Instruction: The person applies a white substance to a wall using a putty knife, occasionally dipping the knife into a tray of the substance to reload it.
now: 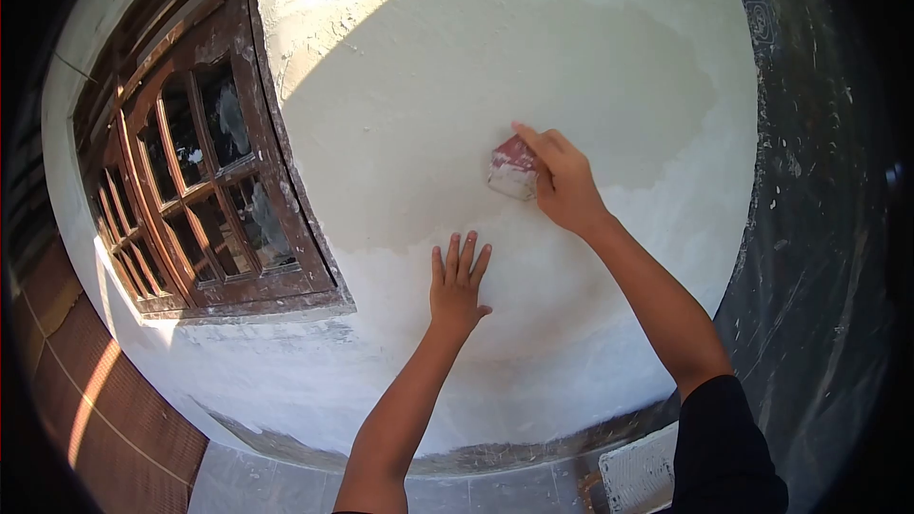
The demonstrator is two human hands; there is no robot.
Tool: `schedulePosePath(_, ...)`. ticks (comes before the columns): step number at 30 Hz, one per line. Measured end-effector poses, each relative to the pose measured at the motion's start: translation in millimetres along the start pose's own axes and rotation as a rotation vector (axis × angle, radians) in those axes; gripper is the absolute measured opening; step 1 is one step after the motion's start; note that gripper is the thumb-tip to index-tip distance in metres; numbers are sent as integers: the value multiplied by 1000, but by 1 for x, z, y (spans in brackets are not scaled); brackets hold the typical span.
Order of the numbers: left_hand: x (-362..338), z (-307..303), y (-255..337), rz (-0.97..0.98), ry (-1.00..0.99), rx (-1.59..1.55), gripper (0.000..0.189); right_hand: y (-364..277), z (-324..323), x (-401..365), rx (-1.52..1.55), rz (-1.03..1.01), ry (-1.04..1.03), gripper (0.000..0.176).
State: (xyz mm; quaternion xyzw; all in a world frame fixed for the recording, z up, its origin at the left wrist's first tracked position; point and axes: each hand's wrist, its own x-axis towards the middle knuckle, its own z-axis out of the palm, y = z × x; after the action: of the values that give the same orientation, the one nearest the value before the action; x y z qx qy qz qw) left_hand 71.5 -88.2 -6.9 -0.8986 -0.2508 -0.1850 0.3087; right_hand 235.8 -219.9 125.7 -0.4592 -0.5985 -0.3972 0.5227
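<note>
My right hand (pixel 566 178) is closed around a flat putty scraper (pixel 514 168), reddish along its upper part and coated whitish below. Its face lies against the plastered wall (pixel 514 67), and my index finger stretches along its top edge. Lower and to the left, my left hand (pixel 460 284) rests flat on the wall with its fingers spread, holding nothing. The wall around the scraper is a greyer, damp-looking patch; below it the surface turns whiter, with an uneven border between the two.
A brown wooden window (pixel 205 181) with several glass panes stands left of the hands, its frame spotted white. Dark sheeting (pixel 809 257) borders the right side. Down by the grey tiled floor (pixel 447 495) lies a white-smeared board (pixel 638 471). Brown woven matting (pixel 114 409) is at lower left.
</note>
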Motion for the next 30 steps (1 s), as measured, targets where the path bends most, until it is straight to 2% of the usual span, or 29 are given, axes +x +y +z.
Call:
schedulePosePath(1, 0, -2, 0, -2, -7, 11, 118, 0, 3, -5, 43, -72, -186, 61)
schedulePosePath(2, 0, -3, 0, -7, -11, 23, 118, 1, 1, -4, 40, -72, -190, 61)
schedulePosePath(5, 1, -8, 3, -50, -66, 50, 118, 15, -13, 7, -63, 76, 156, 61)
schedulePosePath(6, 2, -7, 3, -55, -59, 47, 118, 11, -15, 9, -65, 68, 155, 61)
schedulePosePath(8, 1, -3, 3, -47, -44, 41, 119, -1, -17, 5, 45, 79, -16, 61)
schedulePosePath(9, 1, -4, 3, -48, -43, 33, 119, 3, -7, 0, 17, -70, -110, 62)
schedulePosePath(10, 0, -7, 3, -50, -48, 40, 119, 8, -6, -2, 13, -71, -117, 62)
schedulePosePath(13, 0, 1, 3, -36, -14, 48, 118, 14, -15, 6, -61, 79, 146, 64)
schedulePosePath(18, 0, 4, 3, -15, 19, 52, 119, -1, -8, -4, 31, -18, -44, 62)
schedulePosePath(20, 1, 4, 2, -25, 28, 69, 119, 7, -5, -3, -69, -11, -11, 60)
schedulePosePath(21, 1, 2, 3, -24, 28, 72, 119, 9, -9, 2, -64, 88, 146, 59)
schedulePosePath(24, 2, -6, 3, -58, -60, 48, 120, -2, -9, 0, 20, 70, 160, 59)
schedulePosePath(26, 2, -7, 4, -65, -82, 56, 120, -14, 4, -13, 61, 38, -167, 59)
schedulePosePath(28, 2, -6, 6, -65, -88, 66, 120, -3, 9, -18, -20, 58, -58, 57)
schedulePosePath(30, 4, -5, 4, -70, -87, 81, 120, 5, 1, -14, -75, 175, 309, 58)
